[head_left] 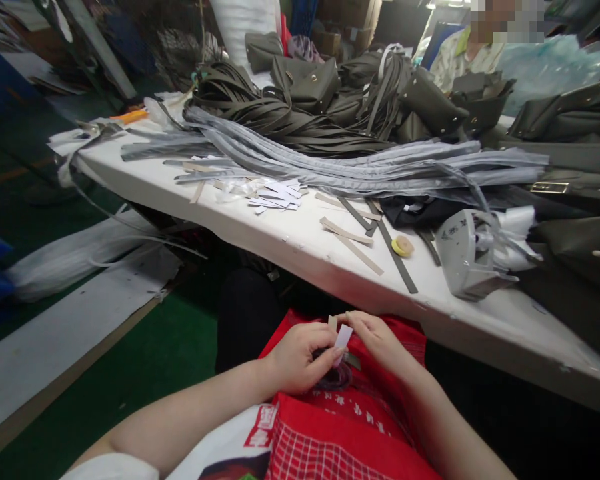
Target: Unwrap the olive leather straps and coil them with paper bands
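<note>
My left hand [303, 357] is over my lap, its thumb and fingers pinching a small white paper strip [343, 341]. A short beige strip [333, 323] sticks up behind the white one, at the fingertips of both hands. Close on the other side, my right hand [377, 337] has its fingers bent together toward the left fingertips; what they grip is hidden. Below the hands, a short dark grey strip [353, 361] and a dark coiled loop [336, 378] lie against the red apron [345, 433].
The white table [300, 247] holds white paper strips [276, 195], beige strips [347, 231], a yellow tape roll [403, 247], a tape dispenser [463, 253], plastic-wrapped straps [360, 167] and dark bags [310, 83]. A person [467, 57] is across the table.
</note>
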`<state>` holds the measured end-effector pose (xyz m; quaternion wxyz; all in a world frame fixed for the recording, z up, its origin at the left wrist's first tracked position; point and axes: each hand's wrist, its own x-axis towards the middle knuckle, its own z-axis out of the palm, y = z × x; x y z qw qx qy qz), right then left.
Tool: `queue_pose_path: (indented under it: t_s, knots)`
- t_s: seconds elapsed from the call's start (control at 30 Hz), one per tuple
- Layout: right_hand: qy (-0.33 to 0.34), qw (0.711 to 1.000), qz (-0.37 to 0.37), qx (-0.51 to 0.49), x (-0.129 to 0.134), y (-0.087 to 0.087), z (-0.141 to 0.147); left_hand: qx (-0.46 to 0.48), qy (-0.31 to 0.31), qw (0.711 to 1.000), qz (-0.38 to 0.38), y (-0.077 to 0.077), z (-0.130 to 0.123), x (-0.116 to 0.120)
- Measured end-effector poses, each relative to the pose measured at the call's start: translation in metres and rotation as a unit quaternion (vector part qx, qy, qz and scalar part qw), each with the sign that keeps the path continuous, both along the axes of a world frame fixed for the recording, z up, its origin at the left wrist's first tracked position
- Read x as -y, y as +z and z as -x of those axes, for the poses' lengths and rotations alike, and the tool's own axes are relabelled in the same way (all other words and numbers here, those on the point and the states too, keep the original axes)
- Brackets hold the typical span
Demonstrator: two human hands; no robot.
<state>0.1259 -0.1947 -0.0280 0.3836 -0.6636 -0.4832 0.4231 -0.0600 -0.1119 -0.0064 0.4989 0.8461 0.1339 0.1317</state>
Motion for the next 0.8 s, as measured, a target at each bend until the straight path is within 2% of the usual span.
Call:
queue_pose_path:
  t_s: [0.07,0.13,0.27,0.4,0.5,0.63,0.8]
  knots:
    - [0.008,0.996,0.005,-0.085,-0.004,-0.003,0.012,0.007,0.004,1.0,-0.003,-0.003,0.0,0.001]
    - [-0.015,0.995,-0.006,-0.102,-0.005,-0.006,0.019,0.019,0.014,1.0,0.001,-0.005,0.0,0.002]
    - [-0.062,0.997,-0.049,-0.001,0.0,-0.003,0.023,0.024,0.072,0.997,0.001,-0.003,0.0,0.003]
    - [-0.067,0.994,-0.068,0.06,0.005,-0.001,0.021,-0.035,0.109,0.993,0.021,-0.007,-0.006,0.0]
    - [-0.039,0.998,-0.038,0.018,0.006,-0.005,0.015,-0.084,0.111,0.989,0.057,-0.02,-0.014,-0.003]
    - [0.008,0.998,0.011,-0.067,0.004,-0.009,0.003,-0.111,0.145,0.98,0.081,-0.036,-0.024,-0.003]
    - [0.003,0.996,0.068,-0.065,0.002,-0.012,-0.005,-0.096,0.19,0.974,0.076,-0.036,-0.026,0.002]
